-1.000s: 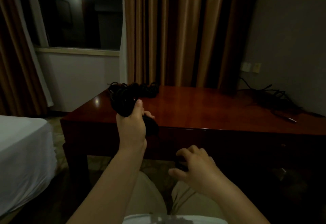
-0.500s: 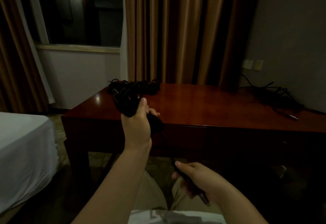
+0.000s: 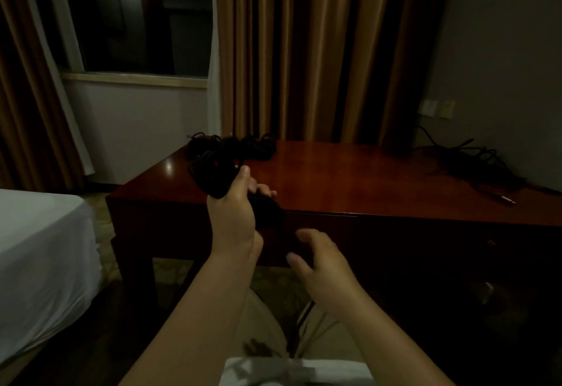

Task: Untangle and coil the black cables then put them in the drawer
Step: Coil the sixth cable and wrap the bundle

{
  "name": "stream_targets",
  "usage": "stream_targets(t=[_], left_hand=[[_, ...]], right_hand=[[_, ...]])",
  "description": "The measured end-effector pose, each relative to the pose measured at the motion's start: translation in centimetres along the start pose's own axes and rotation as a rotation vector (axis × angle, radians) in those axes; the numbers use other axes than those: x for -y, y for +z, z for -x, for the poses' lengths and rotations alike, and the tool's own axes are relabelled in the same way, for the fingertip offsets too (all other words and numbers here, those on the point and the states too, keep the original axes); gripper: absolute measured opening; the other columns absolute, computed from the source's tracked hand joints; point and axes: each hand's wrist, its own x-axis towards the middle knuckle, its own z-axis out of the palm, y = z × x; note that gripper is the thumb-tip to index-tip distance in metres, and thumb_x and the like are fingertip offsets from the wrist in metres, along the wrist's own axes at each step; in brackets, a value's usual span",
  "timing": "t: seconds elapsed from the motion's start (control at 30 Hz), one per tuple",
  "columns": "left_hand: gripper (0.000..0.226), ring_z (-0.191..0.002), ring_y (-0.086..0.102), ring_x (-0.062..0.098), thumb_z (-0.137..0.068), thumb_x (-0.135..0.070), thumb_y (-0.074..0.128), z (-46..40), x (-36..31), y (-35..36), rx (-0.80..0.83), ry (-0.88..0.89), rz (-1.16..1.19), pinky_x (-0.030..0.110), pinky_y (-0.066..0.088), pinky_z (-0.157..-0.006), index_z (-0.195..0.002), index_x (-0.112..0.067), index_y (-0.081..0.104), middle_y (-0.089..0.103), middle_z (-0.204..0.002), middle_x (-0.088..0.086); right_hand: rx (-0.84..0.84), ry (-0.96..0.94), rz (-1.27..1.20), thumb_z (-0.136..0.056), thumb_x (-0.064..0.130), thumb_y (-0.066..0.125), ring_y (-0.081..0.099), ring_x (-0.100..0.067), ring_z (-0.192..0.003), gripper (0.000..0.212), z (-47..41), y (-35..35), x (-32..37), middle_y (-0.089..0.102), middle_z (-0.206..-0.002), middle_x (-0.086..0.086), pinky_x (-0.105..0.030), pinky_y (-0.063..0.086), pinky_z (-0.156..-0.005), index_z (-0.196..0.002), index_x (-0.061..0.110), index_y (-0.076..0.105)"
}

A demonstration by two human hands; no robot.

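Gripped in the left hand is a coil of black cable, held upright just above the near left edge of the desk. Its loops are seen rising above the thumb, and the fingers are curled round the bundle, with their tips showing on its right side. A dark length of the same bundle is seen below the fist, against the desk front.

Lower and to the right, the right hand is held in front of the dark desk front, where the seam of a drawer is faintly seen under the top edge. Its fingers are loosely bent and spread, and nothing can be made out in them; the picture is blurred there. A thin cable strand is seen hanging below the wrist, over the lap.

At the far left corner of the desk, a second pile of black cables is laid, just behind the held coil. At the far right, near the wall, a loose tangle is spread out, with a plug lying at its near end.

A white bed is seen at the left, curtains behind the desk, and a dark window at the far left.
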Motion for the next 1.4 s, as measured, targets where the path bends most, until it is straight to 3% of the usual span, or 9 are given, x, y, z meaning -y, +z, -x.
stream_targets(t=[0.17,0.33,0.5,0.63,0.8,0.93,1.0,1.13,1.4], left_hand=[[0.019,-0.044,0.05,0.007,-0.097,-0.01,0.049,-1.1,-1.4,0.5,-0.097,0.135,-0.001,0.025,0.05,-0.052,-0.078,-0.009,0.051,0.049,-0.048,-0.009],[0.024,-0.085,0.061,0.019,-0.091,-0.006,0.057,-2.6,-0.2,-2.2,0.009,0.543,-0.888,0.026,0.048,-0.071,-0.114,0.0,0.055,0.061,-0.089,0.005],[0.007,-0.071,0.054,0.021,-0.091,-0.018,0.054,-2.7,1.9,-3.3,0.342,0.092,-1.472,0.033,0.045,-0.063,-0.094,-0.014,0.049,0.055,-0.08,0.003],[0.037,-0.064,0.05,0.012,-0.086,-0.054,0.057,-0.8,1.6,-2.4,0.494,-0.346,-1.238,0.025,0.038,-0.058,-0.093,-0.018,0.059,0.053,-0.073,-0.003],[0.052,-0.087,0.059,0.015,-0.064,-0.074,0.034,1.7,0.3,-1.0,0.702,-0.612,-0.829,0.029,0.045,-0.082,-0.092,-0.037,0.057,0.062,-0.091,-0.007],[0.034,-0.057,0.052,0.006,-0.074,-0.034,0.073,2.2,0.3,-1.3,0.812,-0.642,-0.644,0.025,0.042,-0.059,-0.099,-0.017,0.056,0.054,-0.071,-0.003],[0.03,-0.046,0.046,0.009,-0.065,-0.01,0.058,1.7,-0.3,-1.4,0.714,-0.68,-0.389,0.024,0.041,-0.047,-0.095,-0.011,0.054,0.047,-0.058,-0.002],[0.025,-0.042,0.036,0.01,-0.066,-0.007,0.048,1.1,-1.2,-1.2,0.646,-0.662,-0.039,0.023,0.038,-0.043,-0.091,-0.01,0.053,0.035,-0.055,-0.002],[0.057,-0.05,0.045,0.011,-0.07,-0.005,0.05,2.4,1.3,-2.2,0.68,-0.66,-0.068,0.025,0.045,-0.052,-0.126,-0.005,0.054,0.043,-0.06,0.002]], right_hand=[[0.199,-0.094,-0.4,-0.101,0.03,0.036,0.05,0.002,-0.059,0.028,1.8,0.3,2.6,0.055,-0.069,0.006,-0.02,0.041,-0.06,-0.093,0.02,0.061],[0.267,-0.164,0.01,-0.094,0.041,0.05,0.054,0.001,-0.094,0.037,2.3,-3.0,3.5,0.055,-0.108,0.016,-0.013,0.043,-0.075,-0.126,0.024,0.054],[0.217,-0.189,0.031,-0.091,0.036,0.056,0.056,-0.009,-0.068,0.017,2.1,-7.9,3.2,0.058,-0.076,0.003,-0.024,0.044,-0.063,-0.08,0.025,0.062],[0.103,-0.184,-0.178,-0.095,0.032,0.048,0.042,-0.014,-0.052,0.026,1.5,-9.0,2.4,0.046,-0.057,0.005,-0.027,0.036,-0.052,-0.072,0.028,0.06],[-0.095,-0.263,-0.271,-0.095,0.027,0.049,0.041,-0.001,-0.042,0.024,0.3,-8.0,2.6,0.048,-0.048,0.013,-0.015,0.032,-0.044,-0.075,0.02,0.06],[-0.199,-0.233,-0.43,-0.09,0.029,0.058,0.044,-0.001,-0.041,0.027,-0.5,-8.1,2.8,0.047,-0.048,0.012,-0.016,0.035,-0.042,-0.066,0.017,0.054],[-0.146,-0.185,-0.6,-0.089,0.033,0.053,0.035,-0.005,-0.041,0.028,-0.6,-7.7,1.7,0.04,-0.047,0.012,-0.022,0.028,-0.044,-0.067,0.016,0.049],[-0.022,-0.137,-0.742,-0.087,0.04,0.041,0.033,-0.006,-0.047,0.032,0.2,-4.7,-0.6,0.038,-0.055,0.007,-0.019,0.029,-0.047,-0.072,0.013,0.05],[-0.095,-0.057,-0.507,-0.099,0.034,0.041,0.057,-0.016,-0.06,0.034,-0.2,-3.3,0.9,0.06,-0.064,0.003,-0.032,0.045,-0.057,-0.081,0.02,0.066]])
